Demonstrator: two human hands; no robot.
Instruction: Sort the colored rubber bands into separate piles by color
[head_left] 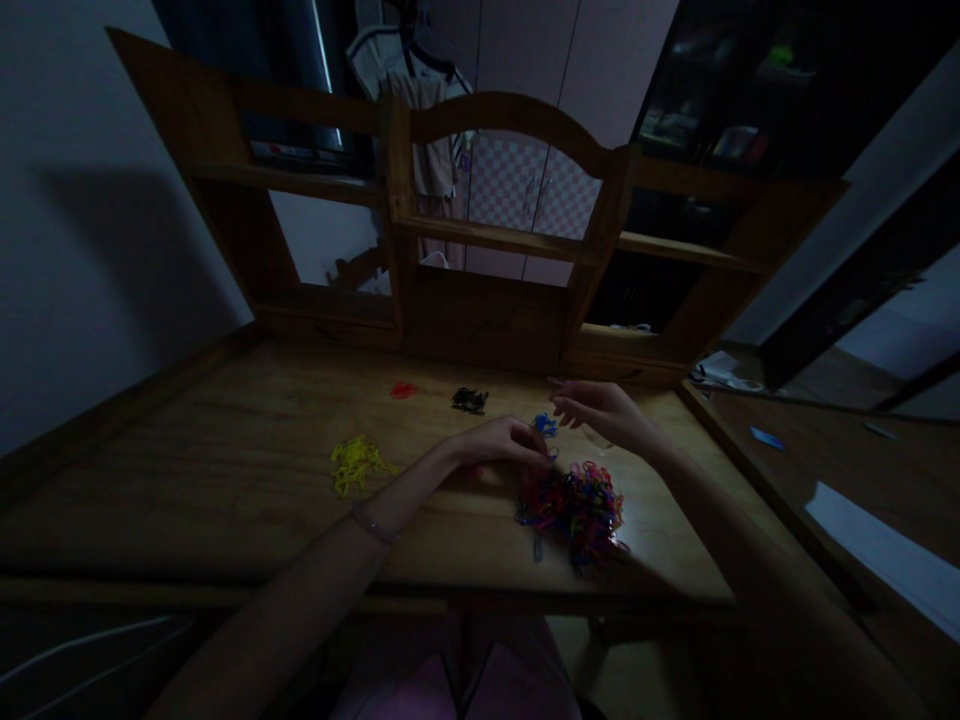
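My left hand (504, 441) reaches over the near edge of a mixed heap of coloured rubber bands (581, 515), its fingers closed. At its fingertips shows a small blue rubber band (553, 454), partly hidden. To the right, my right hand (604, 412) hovers with loosely bent fingers apart, nothing visible in them. Its fingertips are beside a small pile of blue rubber bands (544, 425). Other sorted piles lie on the wooden desk (247, 440): yellow rubber bands (357, 465), black ones (469, 401) and a few red ones (403, 390). Something pinkish shows dimly under my left hand.
A wooden shelf unit (487, 240) rises along the desk's back edge. A wall (90, 250) borders the left side. On the right, another wooden surface (810, 445) holds a white sheet (885, 555) and a small blue packet (766, 438). The room is dim.
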